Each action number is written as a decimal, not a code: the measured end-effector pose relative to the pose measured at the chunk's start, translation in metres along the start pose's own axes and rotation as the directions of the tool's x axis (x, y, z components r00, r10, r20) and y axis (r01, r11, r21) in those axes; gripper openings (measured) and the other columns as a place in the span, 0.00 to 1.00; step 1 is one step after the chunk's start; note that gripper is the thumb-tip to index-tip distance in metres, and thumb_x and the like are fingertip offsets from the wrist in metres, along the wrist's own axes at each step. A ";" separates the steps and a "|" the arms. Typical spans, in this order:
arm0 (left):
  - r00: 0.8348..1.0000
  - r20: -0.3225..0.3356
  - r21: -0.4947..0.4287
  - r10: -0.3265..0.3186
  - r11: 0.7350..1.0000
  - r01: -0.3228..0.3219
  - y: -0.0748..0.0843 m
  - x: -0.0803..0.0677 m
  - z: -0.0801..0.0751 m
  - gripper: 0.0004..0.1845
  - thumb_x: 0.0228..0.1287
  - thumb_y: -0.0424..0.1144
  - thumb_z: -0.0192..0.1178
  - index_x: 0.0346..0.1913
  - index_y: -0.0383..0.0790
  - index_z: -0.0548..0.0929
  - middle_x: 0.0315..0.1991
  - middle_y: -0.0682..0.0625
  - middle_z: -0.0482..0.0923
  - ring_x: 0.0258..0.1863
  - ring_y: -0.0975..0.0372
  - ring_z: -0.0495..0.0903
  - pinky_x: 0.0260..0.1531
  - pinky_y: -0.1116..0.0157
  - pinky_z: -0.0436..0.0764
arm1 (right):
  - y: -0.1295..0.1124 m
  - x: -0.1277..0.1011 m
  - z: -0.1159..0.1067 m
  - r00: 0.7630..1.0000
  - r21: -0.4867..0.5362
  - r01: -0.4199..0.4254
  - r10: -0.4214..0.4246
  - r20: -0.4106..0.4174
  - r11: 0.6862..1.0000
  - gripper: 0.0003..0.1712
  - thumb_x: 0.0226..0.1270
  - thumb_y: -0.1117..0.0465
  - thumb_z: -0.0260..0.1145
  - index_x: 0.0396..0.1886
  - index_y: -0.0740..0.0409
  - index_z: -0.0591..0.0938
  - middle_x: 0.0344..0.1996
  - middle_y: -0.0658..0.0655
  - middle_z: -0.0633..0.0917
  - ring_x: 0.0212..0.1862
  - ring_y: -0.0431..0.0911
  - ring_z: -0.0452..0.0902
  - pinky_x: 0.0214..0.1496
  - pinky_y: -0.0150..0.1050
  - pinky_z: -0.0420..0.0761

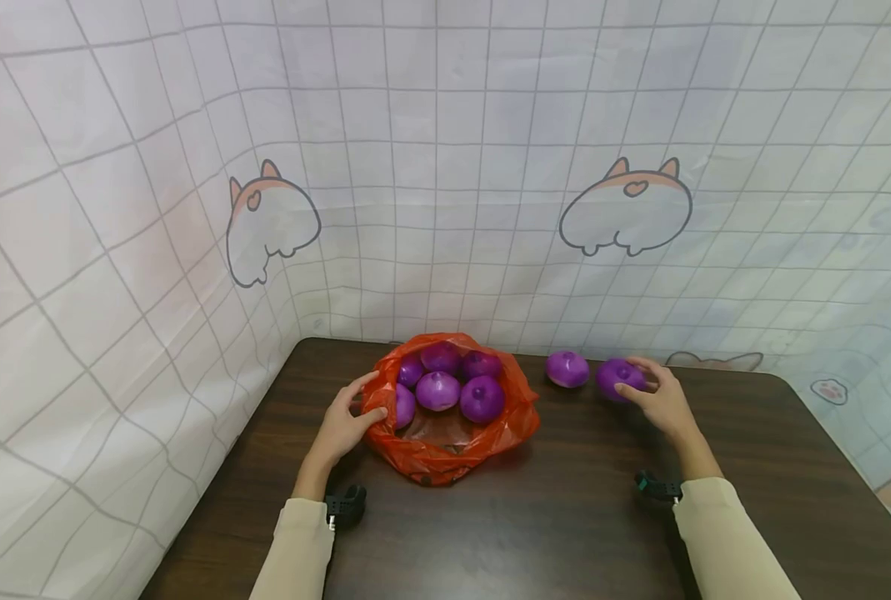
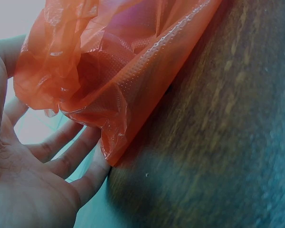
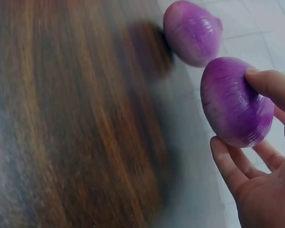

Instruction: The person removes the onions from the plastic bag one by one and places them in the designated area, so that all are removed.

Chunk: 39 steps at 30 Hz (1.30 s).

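A red plastic bag (image 1: 456, 467) stands with its mouth open on the table, with several purple onions (image 1: 437, 391) inside. My left hand (image 1: 346, 421) touches the bag's left side, thumb and fingers spread apart. In the left wrist view its fingers (image 2: 61, 164) reach along the outside of the crinkled plastic, partly hidden by it. On the right, my right hand (image 1: 663, 400) holds a purple onion (image 3: 232, 104) between thumb and fingers. Another purple onion (image 1: 568, 368) lies just left of the held one, toward the back of the table.
The dark wooden table (image 1: 535, 533) ends at the back against a white gridded cloth (image 1: 475, 192) with cartoon animal prints. More of this cloth hangs along the left and right sides. A black strap (image 1: 346, 505) is on each wrist.
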<state>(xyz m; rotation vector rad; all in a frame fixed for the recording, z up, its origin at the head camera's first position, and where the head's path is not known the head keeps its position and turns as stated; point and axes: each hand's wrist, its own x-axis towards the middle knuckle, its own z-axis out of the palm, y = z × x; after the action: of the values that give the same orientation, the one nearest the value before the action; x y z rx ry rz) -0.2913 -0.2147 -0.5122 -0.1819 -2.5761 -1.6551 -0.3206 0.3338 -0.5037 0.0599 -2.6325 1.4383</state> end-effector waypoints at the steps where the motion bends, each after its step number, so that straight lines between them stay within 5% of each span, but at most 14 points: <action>1: 1.000 -0.001 0.002 -0.004 1.000 0.004 0.000 0.000 0.000 0.35 0.64 0.43 0.71 0.74 0.59 0.72 0.69 0.40 0.68 0.63 0.43 0.71 0.54 0.46 0.79 | 0.002 0.001 0.000 1.000 -0.005 0.001 -0.001 0.007 1.000 0.40 0.71 0.49 0.69 0.76 0.58 0.68 0.72 0.74 0.64 0.68 0.74 0.67 0.58 0.57 0.78; 12: 1.000 0.000 -0.012 -0.008 1.000 0.008 -0.003 0.001 0.000 0.35 0.64 0.42 0.70 0.73 0.60 0.72 0.69 0.41 0.67 0.63 0.43 0.72 0.52 0.47 0.81 | 0.012 0.008 -0.004 0.996 -0.026 0.012 -0.010 0.088 1.000 0.39 0.74 0.50 0.66 0.78 0.59 0.65 0.75 0.74 0.63 0.69 0.77 0.66 0.63 0.64 0.75; 39: 1.000 -0.005 -0.004 -0.016 1.000 0.016 -0.001 0.000 0.000 0.34 0.64 0.42 0.71 0.72 0.62 0.73 0.70 0.43 0.68 0.62 0.44 0.71 0.52 0.48 0.79 | 0.007 0.029 0.004 0.990 -0.065 -0.045 0.053 0.130 0.997 0.39 0.78 0.51 0.61 0.81 0.57 0.59 0.77 0.77 0.57 0.71 0.76 0.63 0.68 0.68 0.69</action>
<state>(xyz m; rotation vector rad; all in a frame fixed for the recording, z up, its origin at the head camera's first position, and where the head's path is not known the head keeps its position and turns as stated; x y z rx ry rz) -0.2913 -0.2150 -0.5134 -0.1579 -2.5775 -1.6632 -0.3502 0.3353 -0.5073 0.0867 -2.8007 1.4131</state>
